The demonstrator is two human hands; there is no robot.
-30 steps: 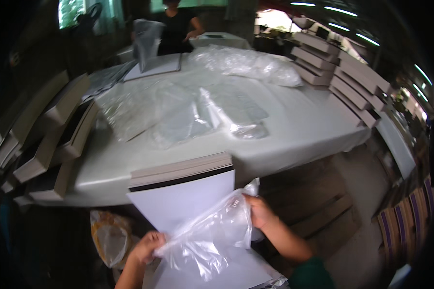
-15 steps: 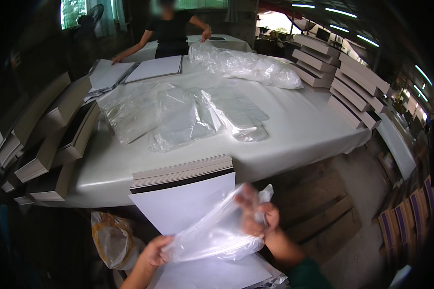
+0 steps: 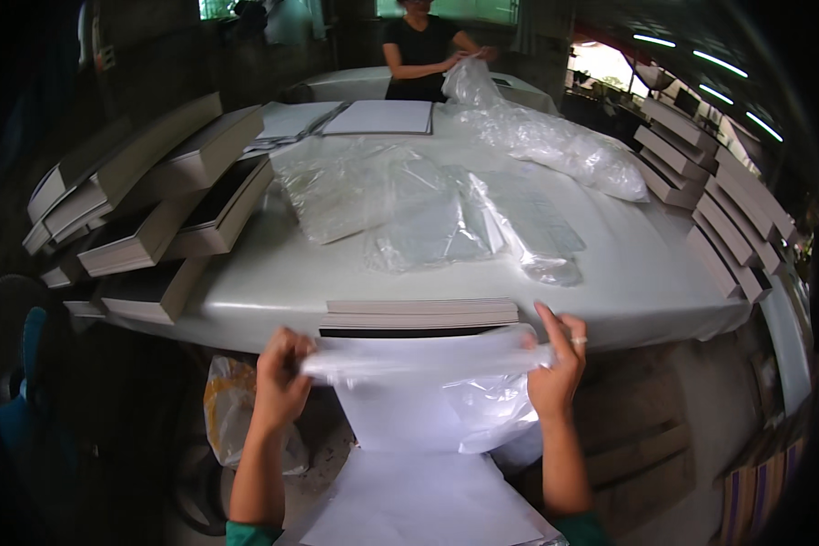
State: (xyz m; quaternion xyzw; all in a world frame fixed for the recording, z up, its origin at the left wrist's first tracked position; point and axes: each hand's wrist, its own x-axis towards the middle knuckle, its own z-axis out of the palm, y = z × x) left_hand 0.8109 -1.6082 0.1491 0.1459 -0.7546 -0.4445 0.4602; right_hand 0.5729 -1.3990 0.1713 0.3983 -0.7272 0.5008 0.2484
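Observation:
A clear plastic bag (image 3: 409,366) is stretched sideways between my two hands, its upper edge blurred by motion. My left hand (image 3: 284,369) is closed on the bag's left end. Its right end is gripped by my right hand (image 3: 558,369), whose index finger points up and which wears a ring. Behind the bag, a white sheet (image 3: 387,414) slopes down from a stack of pale boards (image 3: 419,314) at the table's near edge. Below it, another white sheet (image 3: 419,505) lies close to me between my forearms, with clear plastic at its lower right corner.
Flat clear bags (image 3: 428,209) lie across the white-covered table (image 3: 655,246). A bulky plastic bundle (image 3: 555,150) sits farther back, handled by a person (image 3: 420,50). Thick board stacks stand at left (image 3: 164,182) and right (image 3: 737,218). A white sack (image 3: 232,409) is below left.
My hands have moved apart and up, pulling the bag wide and level before the board stack. The view has shifted left. Across the table, the person now has both hands at the plastic bundle.

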